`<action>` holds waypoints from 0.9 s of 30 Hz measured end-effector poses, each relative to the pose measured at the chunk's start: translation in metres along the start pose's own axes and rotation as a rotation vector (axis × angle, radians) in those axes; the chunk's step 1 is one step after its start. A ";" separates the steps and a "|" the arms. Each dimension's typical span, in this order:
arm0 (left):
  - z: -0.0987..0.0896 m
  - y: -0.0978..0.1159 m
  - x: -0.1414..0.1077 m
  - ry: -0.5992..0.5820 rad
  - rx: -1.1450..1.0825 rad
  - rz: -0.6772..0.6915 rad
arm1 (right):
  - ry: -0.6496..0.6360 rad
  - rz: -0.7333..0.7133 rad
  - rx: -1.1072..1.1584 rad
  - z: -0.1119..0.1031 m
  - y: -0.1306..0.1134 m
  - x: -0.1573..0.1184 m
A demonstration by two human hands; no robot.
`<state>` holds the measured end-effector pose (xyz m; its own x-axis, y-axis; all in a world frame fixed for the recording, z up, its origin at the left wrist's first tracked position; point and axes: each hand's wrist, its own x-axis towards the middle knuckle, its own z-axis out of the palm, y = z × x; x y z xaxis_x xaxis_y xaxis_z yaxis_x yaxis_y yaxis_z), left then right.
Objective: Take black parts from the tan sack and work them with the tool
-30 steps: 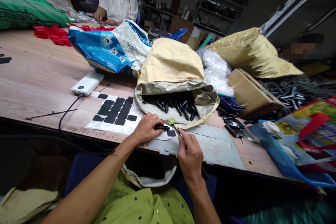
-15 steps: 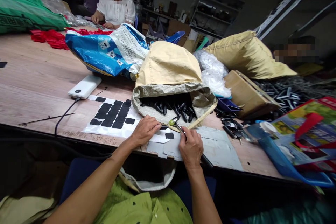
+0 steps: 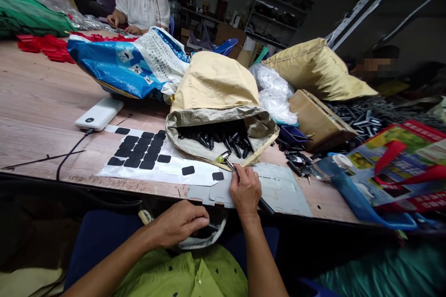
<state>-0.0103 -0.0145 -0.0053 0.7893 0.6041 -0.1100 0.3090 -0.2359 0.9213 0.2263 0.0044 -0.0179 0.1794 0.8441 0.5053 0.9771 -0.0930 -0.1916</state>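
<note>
My right hand (image 3: 245, 190) is closed round a small hammer (image 3: 266, 206) with a black handle, a metal shaft and a yellow-green head end (image 3: 223, 157). It rests over the grey board (image 3: 285, 188) at the table's front edge. Below that edge, my left hand (image 3: 183, 222) is above the open mouth of a pale bag (image 3: 205, 241) in my lap. Its fingers and thumb are closed on a small black tube-like piece (image 3: 212, 226), mostly hidden. In front of the hammer, a beige sack (image 3: 219, 79) lies with its mouth toward me, several black pieces (image 3: 233, 141) inside.
A white sheet with black stickers (image 3: 139, 148) lies on the left, behind it a white power bank (image 3: 99, 113) with a cable. A blue-and-white sack (image 3: 128, 65) stands farther back. On the right are a cardboard box (image 3: 318, 118) and a blue tray (image 3: 369, 204). A person (image 3: 139, 7) sits across the table.
My left hand has moved from the table down toward my lap, over the bag, with the black piece. My right hand still holds the hammer. The view has shifted slightly.
</note>
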 end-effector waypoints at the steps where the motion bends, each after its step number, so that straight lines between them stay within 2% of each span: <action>1: 0.007 -0.006 -0.003 0.015 -0.081 -0.076 | -0.002 0.004 0.003 0.000 0.000 0.000; 4: 0.023 -0.021 -0.007 0.084 -0.410 -0.236 | -0.010 0.021 0.009 0.000 -0.001 0.000; 7: 0.029 -0.024 -0.005 0.131 -0.618 -0.268 | -0.018 0.027 0.011 0.001 -0.002 -0.001; 12: 0.024 -0.016 0.000 0.126 -0.674 -0.271 | -0.010 0.025 0.003 0.001 -0.001 -0.001; 16: 0.024 -0.021 -0.003 0.118 -0.643 -0.276 | -0.008 0.021 0.001 0.001 -0.001 -0.002; 19: 0.027 -0.034 -0.007 0.093 -0.485 -0.283 | -0.006 0.021 -0.001 0.001 -0.002 -0.001; 21: 0.032 -0.046 -0.008 0.104 -0.202 -0.319 | -0.007 0.020 -0.007 0.001 -0.002 -0.001; 24: 0.040 -0.063 -0.007 0.111 0.329 -0.464 | -0.010 0.020 -0.010 0.001 -0.002 -0.001; 27: 0.049 -0.074 -0.006 0.013 0.552 -0.579 | -0.009 0.020 -0.005 0.000 -0.002 -0.001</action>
<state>-0.0120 -0.0377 -0.0914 0.4183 0.7538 -0.5068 0.8882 -0.2228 0.4017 0.2240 0.0041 -0.0182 0.1978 0.8465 0.4942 0.9739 -0.1125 -0.1972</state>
